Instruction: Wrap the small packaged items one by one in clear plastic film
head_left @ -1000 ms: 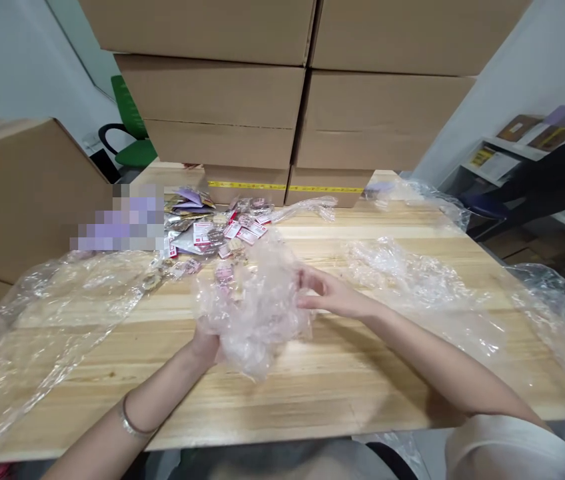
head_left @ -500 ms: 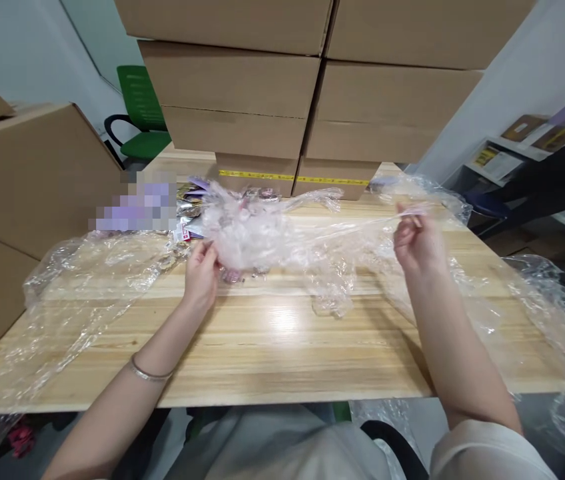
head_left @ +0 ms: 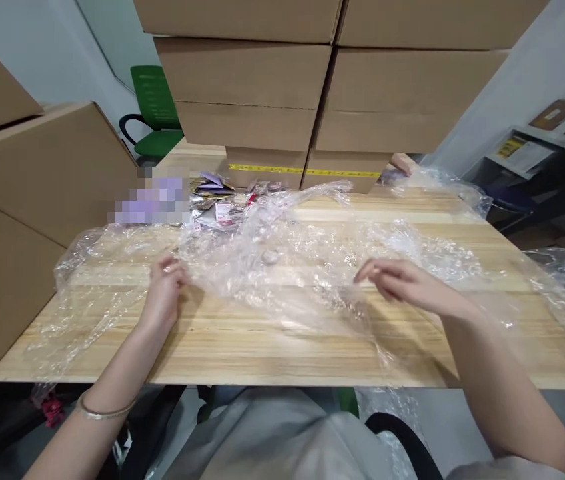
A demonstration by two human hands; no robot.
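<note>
A clear, crinkled plastic sheet (head_left: pixel 292 267) lies spread across the middle of the tabletop (head_left: pixel 262 353), glinting with creases. The left hand (head_left: pixel 162 297) pinches its left edge in a closed grip; the right hand (head_left: pixel 402 283) hovers just over it, fingers loosely open and empty. Small packets (head_left: pixel 217 200) lie heaped near the far edge, before stacked cardboard boxes (head_left: pixel 282 87).

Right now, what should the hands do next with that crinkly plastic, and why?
Probably smooth it flat. The plastic sheet lies spread but wrinkled on the table; the left hand pinches its edge, and the right hand hovers open over it, apparently not gripping.
</note>
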